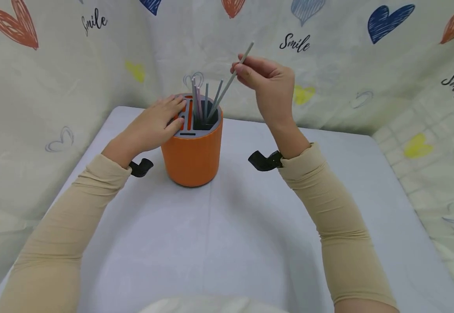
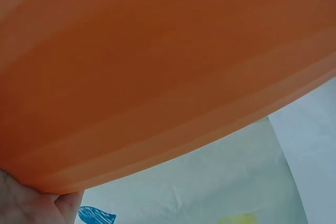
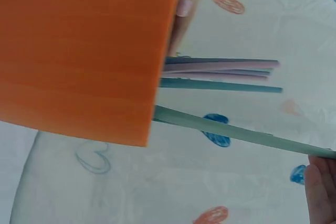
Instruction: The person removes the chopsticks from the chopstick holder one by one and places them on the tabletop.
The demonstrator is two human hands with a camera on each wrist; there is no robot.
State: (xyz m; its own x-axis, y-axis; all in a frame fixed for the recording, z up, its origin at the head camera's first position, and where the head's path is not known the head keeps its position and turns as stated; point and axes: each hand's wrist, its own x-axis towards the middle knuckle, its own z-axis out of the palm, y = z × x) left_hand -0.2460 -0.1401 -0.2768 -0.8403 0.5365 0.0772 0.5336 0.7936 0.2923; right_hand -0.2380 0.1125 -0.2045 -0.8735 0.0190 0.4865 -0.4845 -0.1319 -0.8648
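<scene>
I logged orange holder (image 1: 191,161): sticks (image 1: 195,100) standing inside, another stick (image 1: 227,88) unreleased, pinched by right hand (image 1: 272,82); left hand (image 1: 151,124) atop, thumb apart.

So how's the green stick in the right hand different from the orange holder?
The green stick is long and thin; the orange holder is wide and round.
The stick is pale green, while the holder's outside is bright orange.
The stick slants, with its low end inside the holder; the holder stands upright on the table.

Both are being touched: the right hand pinches the stick, and the left hand rests on the holder.
</scene>
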